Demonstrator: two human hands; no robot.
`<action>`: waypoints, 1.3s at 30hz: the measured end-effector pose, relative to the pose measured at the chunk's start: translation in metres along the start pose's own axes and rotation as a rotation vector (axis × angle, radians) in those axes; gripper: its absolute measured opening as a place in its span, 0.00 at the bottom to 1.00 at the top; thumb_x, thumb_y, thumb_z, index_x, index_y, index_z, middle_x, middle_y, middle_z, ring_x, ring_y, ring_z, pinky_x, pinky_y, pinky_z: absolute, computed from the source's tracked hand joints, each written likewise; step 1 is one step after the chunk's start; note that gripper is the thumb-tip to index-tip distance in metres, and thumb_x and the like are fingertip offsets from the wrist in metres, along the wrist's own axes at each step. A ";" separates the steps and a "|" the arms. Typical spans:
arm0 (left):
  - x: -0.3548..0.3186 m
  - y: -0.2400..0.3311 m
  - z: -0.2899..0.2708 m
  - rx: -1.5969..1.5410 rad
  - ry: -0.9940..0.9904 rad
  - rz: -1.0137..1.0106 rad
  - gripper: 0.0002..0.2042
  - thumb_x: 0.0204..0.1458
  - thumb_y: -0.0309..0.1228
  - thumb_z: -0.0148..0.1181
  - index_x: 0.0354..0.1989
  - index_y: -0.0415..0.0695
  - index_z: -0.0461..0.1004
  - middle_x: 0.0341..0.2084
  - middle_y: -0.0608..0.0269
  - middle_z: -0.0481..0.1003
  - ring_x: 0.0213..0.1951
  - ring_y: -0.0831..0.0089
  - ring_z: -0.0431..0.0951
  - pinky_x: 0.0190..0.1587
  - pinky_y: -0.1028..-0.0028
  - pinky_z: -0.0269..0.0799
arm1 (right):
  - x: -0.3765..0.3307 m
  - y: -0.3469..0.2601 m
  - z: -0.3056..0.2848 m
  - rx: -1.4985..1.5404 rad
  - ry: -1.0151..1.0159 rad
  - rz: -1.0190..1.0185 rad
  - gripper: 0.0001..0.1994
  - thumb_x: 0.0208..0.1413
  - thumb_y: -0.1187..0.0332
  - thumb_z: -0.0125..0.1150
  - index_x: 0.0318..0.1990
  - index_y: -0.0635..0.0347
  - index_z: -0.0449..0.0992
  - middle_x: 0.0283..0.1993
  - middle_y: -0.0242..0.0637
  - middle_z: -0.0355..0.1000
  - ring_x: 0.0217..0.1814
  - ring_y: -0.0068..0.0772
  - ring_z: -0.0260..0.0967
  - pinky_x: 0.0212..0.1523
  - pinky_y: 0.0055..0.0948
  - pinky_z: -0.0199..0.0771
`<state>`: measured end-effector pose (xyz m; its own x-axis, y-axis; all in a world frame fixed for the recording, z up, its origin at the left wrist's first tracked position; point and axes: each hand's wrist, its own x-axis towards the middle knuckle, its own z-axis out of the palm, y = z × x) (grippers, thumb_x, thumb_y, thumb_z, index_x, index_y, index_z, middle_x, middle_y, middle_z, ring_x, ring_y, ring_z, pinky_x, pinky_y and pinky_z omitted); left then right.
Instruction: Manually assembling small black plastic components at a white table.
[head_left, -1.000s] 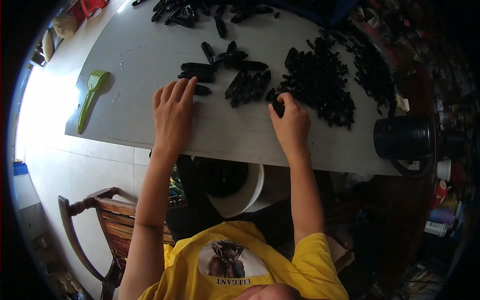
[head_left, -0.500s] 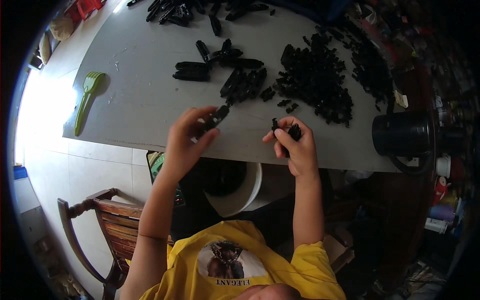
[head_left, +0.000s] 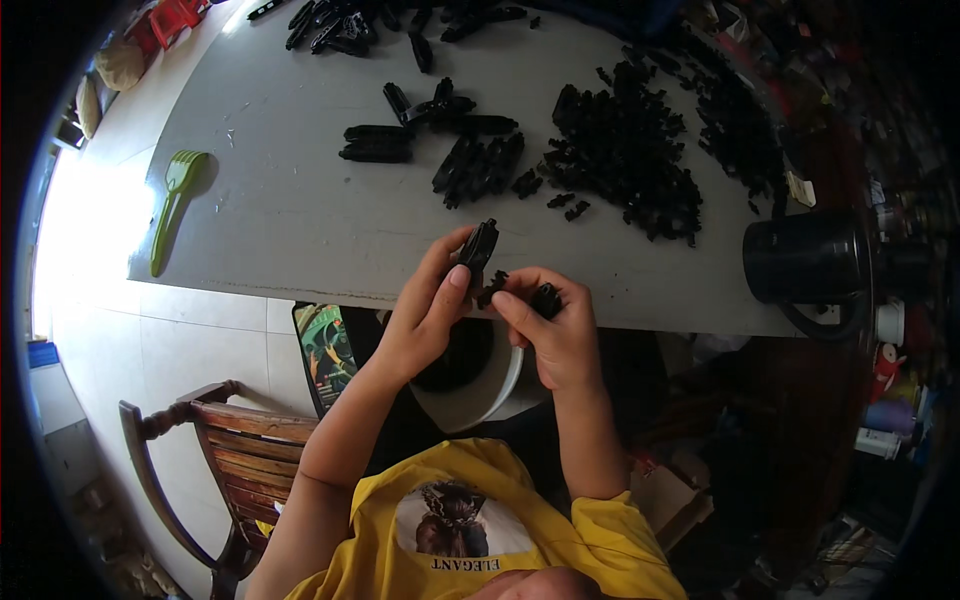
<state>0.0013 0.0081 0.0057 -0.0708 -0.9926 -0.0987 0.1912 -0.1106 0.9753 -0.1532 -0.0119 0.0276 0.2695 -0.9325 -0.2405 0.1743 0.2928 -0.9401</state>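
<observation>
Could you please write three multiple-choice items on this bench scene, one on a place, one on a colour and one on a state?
1. Where does the green plastic tool lie?
A. Far left of the grey table
B. On the wooden chair
C. Inside the black cylinder

2. What colour are the heaped small parts?
A. Red
B. White
C. Black

3. What is the left hand doing?
A. Lying flat on the table
B. Pinching a long black part in its fingers
C. Gripping the chair

Answers: 1 A, it lies alone near the table's left edge. 2 C, the whole heap is black. 3 B, the part is raised at the table's near edge, close to the right hand, which holds a small black piece.
</observation>
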 end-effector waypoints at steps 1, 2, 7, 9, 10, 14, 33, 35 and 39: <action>-0.001 0.001 0.000 0.086 -0.010 0.036 0.24 0.58 0.31 0.44 0.62 0.40 0.52 0.39 0.61 0.69 0.31 0.83 0.66 0.34 0.85 0.61 | 0.000 0.001 0.002 -0.010 0.003 -0.004 0.04 0.49 0.75 0.61 0.31 0.66 0.73 0.24 0.29 0.68 0.18 0.13 0.58 0.18 0.12 0.55; -0.001 0.000 0.001 0.087 -0.010 0.037 0.24 0.58 0.31 0.44 0.62 0.40 0.52 0.39 0.61 0.69 0.31 0.83 0.66 0.34 0.85 0.61 | 0.001 0.002 0.003 -0.019 0.000 0.003 0.04 0.49 0.75 0.62 0.30 0.65 0.73 0.23 0.26 0.67 0.18 0.12 0.57 0.18 0.12 0.54; -0.004 0.001 0.005 0.284 -0.114 0.213 0.27 0.54 0.22 0.43 0.64 0.36 0.47 0.53 0.43 0.64 0.57 0.57 0.64 0.57 0.72 0.55 | 0.004 0.009 0.013 0.017 0.086 -0.114 0.06 0.49 0.72 0.63 0.29 0.62 0.71 0.21 0.23 0.63 0.18 0.11 0.55 0.18 0.12 0.52; -0.005 -0.001 0.004 0.269 -0.169 0.202 0.27 0.53 0.21 0.43 0.64 0.36 0.47 0.52 0.42 0.64 0.56 0.55 0.65 0.56 0.72 0.57 | 0.005 0.011 0.011 0.011 0.159 -0.220 0.07 0.49 0.71 0.64 0.29 0.61 0.71 0.21 0.22 0.62 0.18 0.10 0.54 0.18 0.12 0.51; -0.006 -0.001 0.004 0.256 -0.223 0.192 0.27 0.52 0.21 0.43 0.63 0.36 0.48 0.51 0.42 0.65 0.55 0.53 0.66 0.55 0.72 0.58 | 0.004 0.010 0.003 0.024 0.070 -0.131 0.07 0.49 0.71 0.64 0.29 0.61 0.71 0.22 0.22 0.64 0.22 0.11 0.57 0.23 0.12 0.56; -0.007 -0.002 0.009 0.212 -0.279 0.117 0.29 0.50 0.21 0.47 0.63 0.39 0.51 0.45 0.40 0.69 0.49 0.48 0.71 0.51 0.68 0.64 | 0.001 0.012 -0.010 0.075 -0.028 -0.049 0.08 0.48 0.70 0.65 0.28 0.59 0.70 0.22 0.23 0.65 0.21 0.12 0.59 0.22 0.13 0.56; 0.053 -0.006 -0.034 1.012 0.309 0.470 0.07 0.50 0.25 0.51 0.38 0.43 0.66 0.30 0.59 0.70 0.26 0.65 0.70 0.30 0.69 0.67 | 0.072 -0.013 -0.078 -1.264 0.223 -0.349 0.07 0.46 0.78 0.60 0.34 0.63 0.73 0.28 0.35 0.71 0.24 0.24 0.69 0.26 0.24 0.68; 0.042 -0.006 -0.031 0.118 0.181 0.094 0.10 0.56 0.27 0.43 0.46 0.42 0.65 0.30 0.62 0.70 0.24 0.73 0.68 0.28 0.75 0.65 | 0.063 -0.016 -0.076 -1.052 0.157 -0.208 0.05 0.46 0.76 0.61 0.32 0.63 0.73 0.25 0.34 0.70 0.20 0.21 0.67 0.22 0.21 0.66; 0.027 -0.007 -0.015 -0.376 0.046 -0.051 0.16 0.58 0.31 0.40 0.52 0.39 0.61 0.30 0.61 0.68 0.25 0.77 0.66 0.28 0.79 0.61 | 0.042 -0.017 -0.061 -0.471 0.053 -0.050 0.05 0.48 0.75 0.62 0.29 0.66 0.72 0.23 0.33 0.69 0.15 0.16 0.63 0.17 0.17 0.63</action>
<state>0.0124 -0.0185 -0.0062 -0.0478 -0.9855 -0.1626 0.5352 -0.1627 0.8289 -0.2033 -0.0686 0.0189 0.2213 -0.9559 -0.1930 -0.2658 0.1313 -0.9550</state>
